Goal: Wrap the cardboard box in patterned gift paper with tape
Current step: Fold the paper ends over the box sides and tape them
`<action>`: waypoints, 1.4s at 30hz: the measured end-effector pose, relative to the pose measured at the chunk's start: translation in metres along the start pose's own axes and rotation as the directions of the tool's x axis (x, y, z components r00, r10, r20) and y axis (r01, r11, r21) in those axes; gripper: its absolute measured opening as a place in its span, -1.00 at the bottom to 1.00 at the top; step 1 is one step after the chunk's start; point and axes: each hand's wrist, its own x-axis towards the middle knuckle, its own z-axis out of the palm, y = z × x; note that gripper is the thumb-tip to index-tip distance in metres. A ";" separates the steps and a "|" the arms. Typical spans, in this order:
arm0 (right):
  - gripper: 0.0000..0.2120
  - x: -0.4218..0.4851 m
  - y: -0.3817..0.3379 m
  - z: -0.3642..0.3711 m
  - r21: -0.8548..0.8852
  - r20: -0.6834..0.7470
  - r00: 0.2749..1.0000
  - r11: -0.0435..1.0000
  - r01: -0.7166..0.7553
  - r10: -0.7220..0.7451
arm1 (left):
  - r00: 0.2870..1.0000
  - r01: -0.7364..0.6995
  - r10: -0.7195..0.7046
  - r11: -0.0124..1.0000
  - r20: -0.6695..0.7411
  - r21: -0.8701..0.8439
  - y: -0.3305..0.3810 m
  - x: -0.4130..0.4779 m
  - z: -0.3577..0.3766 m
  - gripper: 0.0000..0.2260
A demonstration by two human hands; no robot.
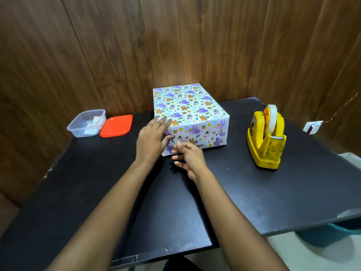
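Observation:
A box [187, 108] covered in white paper with purple and orange animal prints stands on the black table [254, 192] near the back wall. My left hand [153, 139] reaches to its near left corner with fingers straight, the fingertips at the box's top edge and the thumb against the front face. Just in front of the box's front face, my right hand [188, 158] hovers with loosely curled fingers and holds nothing that I can see. A yellow tape dispenser [266, 137] with a roll of clear tape stands to the right of the box.
A clear plastic container [87, 123] with small items inside sits at the table's back left, its orange lid [116, 125] lying beside it. Wood-panelled walls close the back and sides. The table's right edge drops to a pale floor.

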 end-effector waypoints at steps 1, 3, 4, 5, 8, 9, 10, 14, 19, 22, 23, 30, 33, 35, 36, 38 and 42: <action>-0.79 0.004 0.002 0.005 0.025 -0.015 1.000 1.000 -0.013 0.013 | 1.000 0.002 -0.002 1.000 -0.003 0.012 -0.002 0.000 0.001 -0.57; -0.78 0.010 0.005 0.012 0.066 -0.056 0.998 0.998 -0.023 0.026 | 1.000 -0.004 0.004 1.000 -0.012 0.015 -0.004 -0.001 0.004 -0.58; -0.78 0.012 0.005 0.014 0.082 -0.076 0.997 0.996 -0.023 0.029 | 1.000 -0.009 0.009 1.000 -0.016 0.008 -0.004 -0.001 0.005 -0.58; -0.78 0.015 0.006 0.017 0.097 -0.098 0.995 0.995 -0.024 0.034 | 1.000 -0.014 0.014 1.000 -0.019 -0.006 -0.005 -0.001 0.006 -0.57; -0.77 0.022 0.008 0.024 0.123 -0.156 0.986 0.992 -0.038 0.057 | 0.999 -0.023 0.021 0.998 -0.042 -0.053 -0.009 -0.002 0.009 -0.57; -0.76 0.024 0.008 0.027 0.141 -0.173 0.983 0.989 -0.037 0.062 | 0.998 -0.026 0.024 0.998 -0.051 -0.055 -0.010 -0.002 0.010 -0.56; -0.75 0.026 0.008 0.030 0.170 -0.196 0.978 0.985 -0.031 0.065 | 0.998 -0.033 0.029 0.998 -0.059 -0.055 -0.011 -0.001 0.011 -0.56; -0.72 0.034 0.010 0.043 0.267 -0.302 0.950 0.964 0.006 0.078 | 0.995 -0.043 0.038 0.998 -0.089 -0.053 -0.012 0.000 0.014 -0.58; -0.69 0.038 0.019 0.040 0.173 -0.338 0.938 0.985 -0.019 0.078 | 0.992 -0.041 0.034 0.998 -0.120 -0.055 -0.011 -0.001 0.015 -0.59; -0.64 0.039 0.020 0.035 0.043 -0.352 0.934 0.998 -0.047 0.059 | 0.991 -0.046 0.041 0.998 -0.125 -0.042 -0.012 0.001 0.016 -0.58; -0.67 0.039 0.019 0.033 0.001 -0.365 0.930 0.999 -0.050 0.047 | 0.992 -0.044 0.040 0.999 -0.120 -0.032 -0.011 0.001 0.017 -0.54; -0.62 0.043 0.012 0.007 -0.654 -0.263 0.933 0.757 0.014 -0.244 | 0.990 -0.043 0.051 0.997 -0.133 0.064 -0.007 0.003 0.020 -0.53; -0.64 0.046 0.004 0.000 -0.861 -0.197 0.930 0.508 -0.013 -0.310 | 0.985 -0.068 0.085 0.991 -0.148 0.119 -0.008 0.005 0.022 -0.54; -0.55 0.045 0.001 -0.005 -0.920 -0.135 0.930 0.392 0.010 -0.341 | 0.976 -0.102 0.129 0.983 -0.174 0.154 -0.012 0.007 0.023 -0.56; -0.53 0.044 0.001 -0.007 -0.938 -0.104 0.930 0.346 0.026 -0.352 | 0.971 -0.123 0.156 0.976 -0.182 0.180 -0.014 0.008 0.023 -0.58; -0.57 0.045 0.003 -0.010 -0.956 -0.060 0.928 0.289 0.053 -0.368 | 0.961 -0.158 0.203 0.960 -0.189 0.231 -0.017 0.009 0.023 -0.59; -0.56 0.048 -0.002 -0.013 -0.910 -0.107 0.950 0.414 0.026 -0.294 | 0.954 -0.170 0.230 0.945 -0.195 0.279 -0.017 0.010 0.019 -0.57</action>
